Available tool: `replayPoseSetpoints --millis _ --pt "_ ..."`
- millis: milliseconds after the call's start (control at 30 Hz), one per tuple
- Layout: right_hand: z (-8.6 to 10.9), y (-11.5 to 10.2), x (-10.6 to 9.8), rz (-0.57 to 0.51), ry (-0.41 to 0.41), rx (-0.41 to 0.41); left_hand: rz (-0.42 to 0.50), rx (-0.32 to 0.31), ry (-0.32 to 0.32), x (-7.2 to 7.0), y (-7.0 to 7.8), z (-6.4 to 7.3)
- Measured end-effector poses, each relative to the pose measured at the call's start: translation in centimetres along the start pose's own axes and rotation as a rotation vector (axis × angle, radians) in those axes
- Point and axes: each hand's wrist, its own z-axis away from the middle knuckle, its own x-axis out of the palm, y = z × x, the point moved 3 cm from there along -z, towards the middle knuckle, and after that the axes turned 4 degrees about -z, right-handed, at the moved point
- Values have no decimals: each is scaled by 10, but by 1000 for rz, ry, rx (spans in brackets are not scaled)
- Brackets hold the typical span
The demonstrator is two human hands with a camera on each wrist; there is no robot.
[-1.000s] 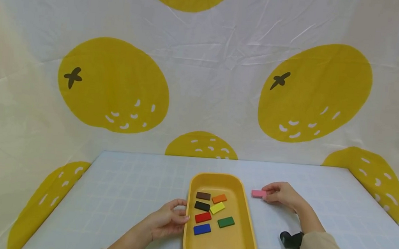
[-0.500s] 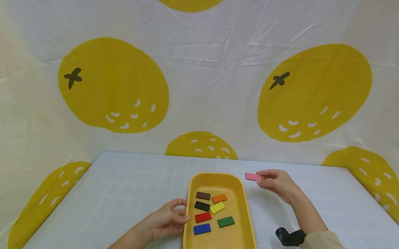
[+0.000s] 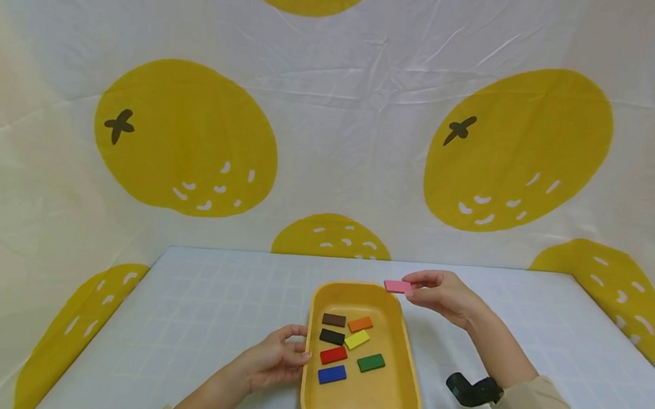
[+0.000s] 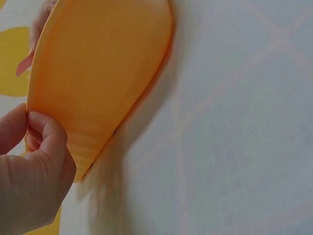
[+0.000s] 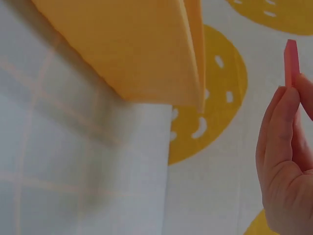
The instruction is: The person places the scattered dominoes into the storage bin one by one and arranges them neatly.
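Note:
A yellow tray (image 3: 366, 403) stands on the table with several flat coloured blocks lying in it. My left hand (image 3: 276, 362) pinches the tray's left rim between thumb and fingers; the left wrist view shows this hand (image 4: 36, 171) at the wall of the tray (image 4: 105, 58). Raised over the tray's far right corner, my right hand (image 3: 447, 297) pinches a pink block (image 3: 396, 287) by its right end. In the right wrist view the pink block (image 5: 291, 61) sticks up from the fingertips, apart from the tray (image 5: 132, 54).
Inside the tray are brown (image 3: 334, 320), orange (image 3: 360, 324), black (image 3: 332, 337), yellow (image 3: 357, 340), red (image 3: 333, 355), green (image 3: 371, 362) and blue (image 3: 332, 374) blocks. A black wrist camera (image 3: 471, 390) juts from the right sleeve. A fruit-patterned cloth (image 3: 354, 155) hangs behind the table.
The right hand has lifted the pink block from beside the tray and carried it left, over the far right rim. My left hand and the tray have stayed in place.

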Motion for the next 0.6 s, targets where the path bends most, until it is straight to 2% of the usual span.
replayPoseSetpoints --millis 133,400,600 --pt "2 -4 8 -12 -84 -19 -2 3 0 0 -1 -1" --pt "3 -10 30 -18 -149 -36 2 -5 4 1 0 0" --pt "3 -7 51 -19 -208 -36 -1 -10 20 0 0 1"
